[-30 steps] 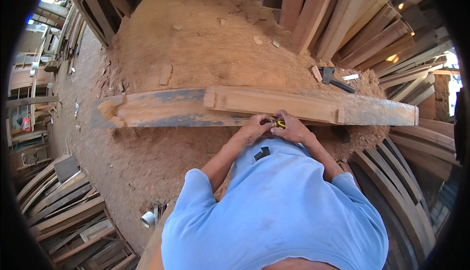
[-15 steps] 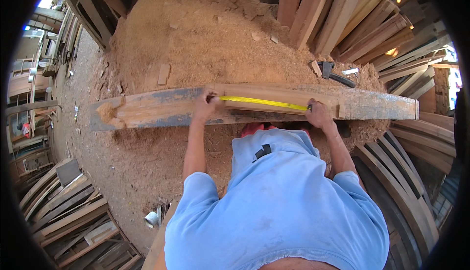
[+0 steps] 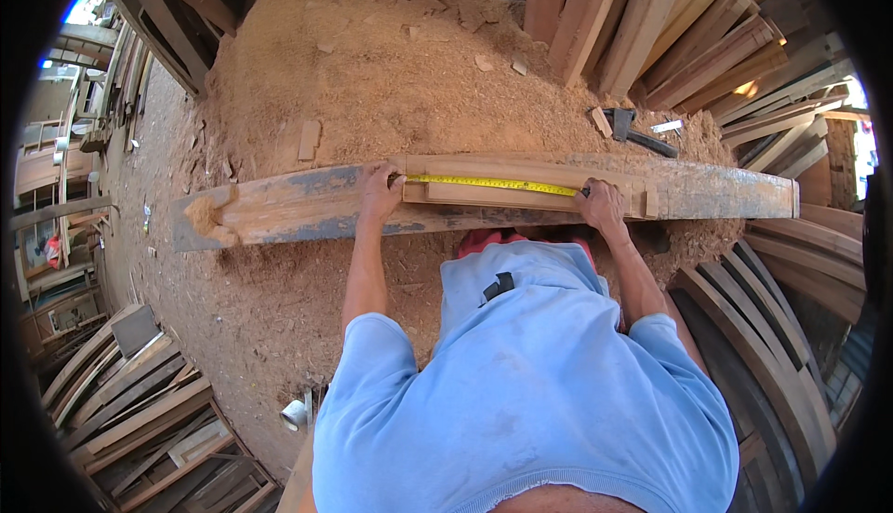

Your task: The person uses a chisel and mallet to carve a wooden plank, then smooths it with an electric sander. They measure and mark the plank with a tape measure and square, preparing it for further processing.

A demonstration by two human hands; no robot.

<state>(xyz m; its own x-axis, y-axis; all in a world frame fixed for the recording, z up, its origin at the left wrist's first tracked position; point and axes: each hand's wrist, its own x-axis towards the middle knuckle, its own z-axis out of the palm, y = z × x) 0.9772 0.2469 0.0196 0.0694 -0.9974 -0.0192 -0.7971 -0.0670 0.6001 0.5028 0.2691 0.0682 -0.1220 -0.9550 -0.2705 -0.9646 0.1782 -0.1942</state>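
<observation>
A yellow tape measure is stretched lengthwise over the pale pieces of wood, its marked face up. My left hand pinches the tape's end at the left end of the wood. At the other side, my right hand is closed round the dark case of the tape measure, which its fingers mostly hide. The wood rests on a long plank bench with worn grey patches. A small block sits on the plank just right of my right hand.
Beyond the plank lie a dark-headed hammer-like tool and loose wood offcuts on sawdust. Stacked timber stands at the far right, with curved pieces near right and more wood near left. A white cup-like object lies on the ground.
My left hand has shifted slightly left to the wood's end. The tape, slanted before, now runs more level along the wood with its markings showing. My right hand has moved slightly away from me.
</observation>
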